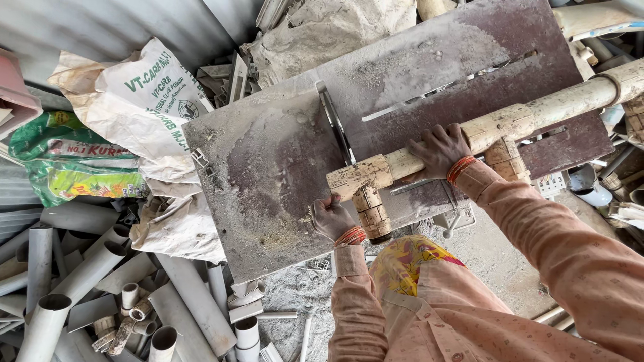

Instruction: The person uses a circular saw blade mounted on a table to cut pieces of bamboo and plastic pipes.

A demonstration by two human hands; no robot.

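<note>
A long dirty cream plastic pipe (537, 114) with tee fittings lies across a dusty brown saw table (268, 154). Its near end carries a tee fitting (359, 177) with a short branch (372, 213) pointing toward me. My right hand (439, 149) presses down on top of the pipe just right of that tee. My left hand (332, 218) is closed beside the tee's branch at the pipe's end, touching it. A thin saw blade (335, 124) rises from a slot in the table right beside the pipe's end. Both wrists wear orange bangles.
Several cut grey pipe pieces (87, 275) are piled on the ground at lower left. White and green sacks (127, 100) lie left of the table. More pipes and fittings (604, 181) crowd the right side. Corrugated metal sheeting (100, 27) stands behind.
</note>
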